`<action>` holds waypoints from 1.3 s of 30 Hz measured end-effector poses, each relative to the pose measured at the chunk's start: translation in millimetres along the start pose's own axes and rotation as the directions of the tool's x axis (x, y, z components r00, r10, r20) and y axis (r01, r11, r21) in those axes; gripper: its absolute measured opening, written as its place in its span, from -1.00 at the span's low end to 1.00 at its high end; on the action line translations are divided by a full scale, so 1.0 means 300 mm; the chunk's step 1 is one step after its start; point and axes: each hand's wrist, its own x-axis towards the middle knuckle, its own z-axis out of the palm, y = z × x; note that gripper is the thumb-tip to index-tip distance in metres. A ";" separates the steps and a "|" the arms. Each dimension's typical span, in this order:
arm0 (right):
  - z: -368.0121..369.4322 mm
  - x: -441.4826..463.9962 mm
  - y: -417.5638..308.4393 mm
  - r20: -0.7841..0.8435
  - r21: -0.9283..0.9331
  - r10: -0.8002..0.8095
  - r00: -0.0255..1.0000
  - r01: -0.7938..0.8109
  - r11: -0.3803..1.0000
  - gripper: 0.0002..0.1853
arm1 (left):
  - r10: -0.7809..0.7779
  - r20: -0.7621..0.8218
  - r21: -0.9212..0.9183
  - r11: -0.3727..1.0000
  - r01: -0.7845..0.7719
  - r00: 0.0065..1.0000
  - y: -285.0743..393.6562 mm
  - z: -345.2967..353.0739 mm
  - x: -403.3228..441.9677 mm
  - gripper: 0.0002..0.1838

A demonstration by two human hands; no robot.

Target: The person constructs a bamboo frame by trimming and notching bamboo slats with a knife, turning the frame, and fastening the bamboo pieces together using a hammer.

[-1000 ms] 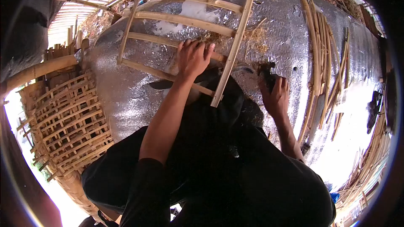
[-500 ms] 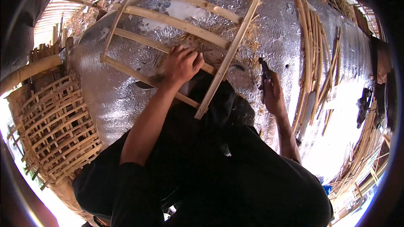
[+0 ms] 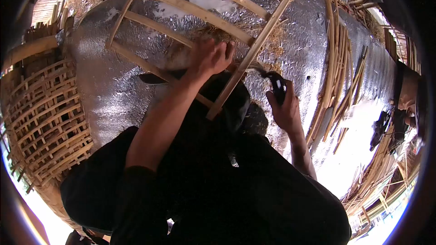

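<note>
A ladder-like bamboo frame (image 3: 206,17), made of several slats between two side rails, lies tilted in front of me. My left hand (image 3: 210,58) is closed over one of its inner slats, fingers curled and slightly blurred. To the right of the frame's near rail (image 3: 252,54), my right hand (image 3: 287,111) is wrapped round a black hand tool (image 3: 277,85). The tool's head points left toward the rail; its exact kind is unclear. A dark pointed thing (image 3: 152,79) shows under the lower slat, left of my left forearm.
Silvery foil sheeting (image 3: 106,95) covers the ground. Long bamboo strips (image 3: 334,63) lie in a bundle on the right. At the left stands a woven bamboo lattice (image 3: 47,113). Straw-like scraps (image 3: 277,31) are scattered by the frame, and a dark object (image 3: 379,129) lies far right.
My right hand has moved left and nearer the frame, turning the black tool so it points left. My left hand and the frame have shifted slightly in view.
</note>
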 end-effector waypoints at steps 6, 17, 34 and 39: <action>0.079 -0.006 0.011 -0.031 0.205 -0.203 0.979 0.205 0.957 -0.49 | 0.060 -0.153 0.074 0.996 -0.049 0.986 0.006 0.004 0.010 -0.53; -0.025 0.071 -0.129 0.022 0.005 -0.153 0.988 0.152 0.988 -0.54 | -0.010 0.012 0.120 0.993 0.008 1.000 0.005 -0.020 0.045 -0.54; 0.065 0.041 -0.138 0.126 -0.166 -0.179 0.976 0.199 0.966 -0.44 | -0.034 -0.045 0.039 0.999 0.035 0.998 -0.008 0.040 0.041 -0.63; 0.094 0.049 -0.100 0.004 0.046 -0.211 0.978 0.210 0.977 -0.55 | 0.104 -0.138 0.085 0.992 -0.093 0.985 -0.026 0.029 0.016 -0.59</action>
